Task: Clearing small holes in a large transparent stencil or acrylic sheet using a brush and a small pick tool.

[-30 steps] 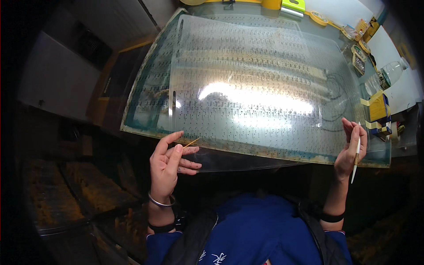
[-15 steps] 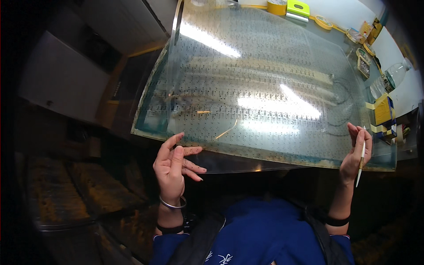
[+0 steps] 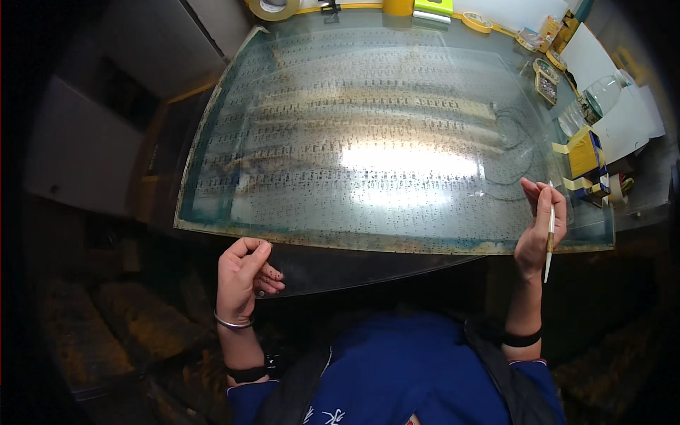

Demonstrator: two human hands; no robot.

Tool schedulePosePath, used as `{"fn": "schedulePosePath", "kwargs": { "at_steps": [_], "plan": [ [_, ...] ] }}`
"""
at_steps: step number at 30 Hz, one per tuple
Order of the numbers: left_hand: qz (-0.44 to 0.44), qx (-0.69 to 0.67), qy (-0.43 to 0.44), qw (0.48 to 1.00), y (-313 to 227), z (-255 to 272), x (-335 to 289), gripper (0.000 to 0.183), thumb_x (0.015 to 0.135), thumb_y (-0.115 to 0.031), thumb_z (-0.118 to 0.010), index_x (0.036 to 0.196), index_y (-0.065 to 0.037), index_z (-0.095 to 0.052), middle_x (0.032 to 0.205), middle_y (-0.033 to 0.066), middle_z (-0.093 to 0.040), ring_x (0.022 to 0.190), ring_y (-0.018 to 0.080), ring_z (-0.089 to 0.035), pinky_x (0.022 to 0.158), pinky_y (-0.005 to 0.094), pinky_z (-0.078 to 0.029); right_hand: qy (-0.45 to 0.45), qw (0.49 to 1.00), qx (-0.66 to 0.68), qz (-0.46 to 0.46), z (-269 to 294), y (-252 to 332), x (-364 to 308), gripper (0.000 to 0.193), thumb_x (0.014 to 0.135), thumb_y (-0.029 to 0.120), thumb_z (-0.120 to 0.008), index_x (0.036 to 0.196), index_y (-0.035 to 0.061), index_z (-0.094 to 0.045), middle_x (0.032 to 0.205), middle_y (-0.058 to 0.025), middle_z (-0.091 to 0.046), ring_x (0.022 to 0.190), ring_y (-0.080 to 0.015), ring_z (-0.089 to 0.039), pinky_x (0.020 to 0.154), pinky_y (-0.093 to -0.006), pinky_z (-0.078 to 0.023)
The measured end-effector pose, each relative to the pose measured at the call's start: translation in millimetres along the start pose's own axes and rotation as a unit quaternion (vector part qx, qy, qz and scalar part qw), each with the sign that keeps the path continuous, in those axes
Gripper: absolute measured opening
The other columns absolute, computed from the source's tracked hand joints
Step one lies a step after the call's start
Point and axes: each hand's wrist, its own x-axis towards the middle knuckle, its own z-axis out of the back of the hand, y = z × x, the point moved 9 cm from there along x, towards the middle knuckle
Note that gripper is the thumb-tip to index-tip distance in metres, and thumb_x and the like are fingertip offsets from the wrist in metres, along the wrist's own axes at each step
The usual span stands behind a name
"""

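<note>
A large clear pane or sheet covered with rows of small dark dots [image 3: 304, 205] lies on the glass-topped table [image 3: 432, 247]. My left hand [image 3: 244, 273] is at the front left edge of the glass, thumb and forefinger pinched together. Anything between those fingertips is too small to make out. Dark specks cling to its other, curled fingers. Over the front right of the table, my right hand [image 3: 542, 223] holds a slim white pen-like tool [image 3: 550, 237] with a brownish band, upright between thumb and fingers. Its exact kind cannot be told.
Along the right edge stand a yellow-and-blue box [image 3: 586, 157], a clear plastic bottle [image 3: 602, 95] and small trays [image 3: 545, 83] of tiny pieces. Tape rolls [image 3: 477, 22] and a bright green item [image 3: 433, 7] sit at the back. Bright light reflects off the glass.
My left hand has gone from spread fingers to a pinch and moved left. A clear sheet edge raised at the left no longer shows. The view has shifted; my right hand keeps its hold.
</note>
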Motion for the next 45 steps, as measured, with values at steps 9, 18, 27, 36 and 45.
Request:
{"fn": "schedulePosePath", "kwargs": {
  "at_steps": [9,18,27,36,45],
  "plan": [
    [-0.123,-0.011,-0.033,0.992,-29.4,-15.7,-18.7,0.038,0.098,-0.017,-0.046,0.131,0.001,-0.044,0.089,0.0194,-0.068,0.056,0.0187,-0.067,0.046,0.0238,-0.055,-0.024,1.000,-0.003,0.010,-1.5,7.3,-0.7,0.021,0.098,0.013,-0.043,0.100,-0.0033,-0.056,0.094,-0.0177,-0.065,0.091,-0.0229,-0.065,0.090,-0.0333,-0.049],
    [-0.185,-0.042,-0.075,0.979,-40.5,-10.0,-26.6,0.036,0.100,-0.016,-0.042,0.132,0.001,-0.043,0.086,0.0194,-0.069,0.049,0.0172,-0.064,0.039,0.0226,-0.051,-0.024,0.999,-0.018,0.010,0.5,4.7,-0.7,0.024,0.099,0.016,-0.041,0.100,-0.0017,-0.057,0.096,-0.0172,-0.065,0.094,-0.0223,-0.064,0.092,-0.0338,-0.048],
    [-0.231,-0.090,-0.063,0.967,-47.9,-3.3,-29.5,0.035,0.101,-0.015,-0.039,0.130,0.004,-0.044,0.085,0.0237,-0.067,0.048,0.0216,-0.065,0.038,0.0240,-0.051,-0.043,0.999,0.001,-0.002,9.1,-2.4,-1.6,0.023,0.100,0.015,-0.039,0.100,-0.0013,-0.055,0.096,-0.0158,-0.065,0.093,-0.0211,-0.064,0.092,-0.0333,-0.047],
    [-0.219,-0.167,-0.057,0.960,-44.8,-0.8,-20.9,0.033,0.100,-0.015,-0.041,0.126,0.003,-0.048,0.083,0.0217,-0.068,0.045,0.0190,-0.063,0.035,0.0210,-0.047,-0.086,0.996,0.017,0.019,24.9,-8.0,-4.4,0.021,0.100,0.014,-0.039,0.104,-0.0011,-0.053,0.094,-0.0155,-0.065,0.091,-0.0213,-0.063,0.092,-0.0331,-0.046],
    [-0.232,-0.190,-0.069,0.952,-42.3,9.8,-22.7,0.031,0.100,-0.014,-0.041,0.125,0.003,-0.048,0.081,0.0196,-0.068,0.043,0.0159,-0.061,0.033,0.0193,-0.044,-0.116,0.991,0.045,0.048,37.0,-11.3,-6.6,0.021,0.100,0.013,-0.038,0.106,-0.0023,-0.051,0.091,-0.0140,-0.065,0.089,-0.0211,-0.063,0.091,-0.0331,-0.047]
  ]
}}
